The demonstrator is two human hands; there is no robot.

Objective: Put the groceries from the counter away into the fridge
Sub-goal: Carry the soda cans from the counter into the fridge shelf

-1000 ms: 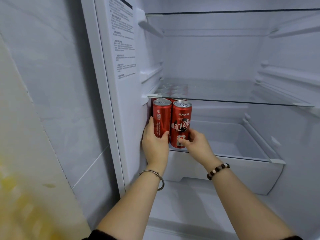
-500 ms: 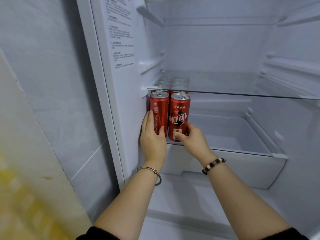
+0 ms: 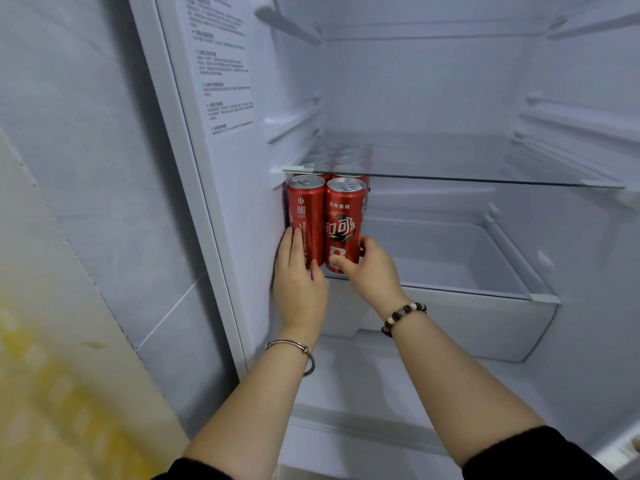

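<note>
Two red cans held upright at the fridge's lower left corner

Both hands reach into the open fridge [image 3: 433,81]. The left hand [image 3: 298,289] holds the left can [image 3: 306,220] low down, its fingers lying nearly straight up the can's left side and its thumb across the front near the base. The right hand [image 3: 372,271] grips the right can [image 3: 344,226], thumb pressed on the lower front and fingers curled round the right side. The two cans stand upright and touch each other, the left one just beside the fridge's left inner wall. They sit at the front edge of the level above the clear drawer [image 3: 450,323], their tops just under the glass shelf [image 3: 485,178]. Further red cans [image 3: 346,161] stand in rows behind them, seen dimly through the glass. A thin metal bangle [image 3: 294,349] circles the left wrist, a bead bracelet [image 3: 403,317] the right, and dark sleeves show at the bottom edge. A printed label [image 3: 221,64] covers the upper left inner wall; grey wall tiles [image 3: 86,150] lie to the left of the fridge
</note>
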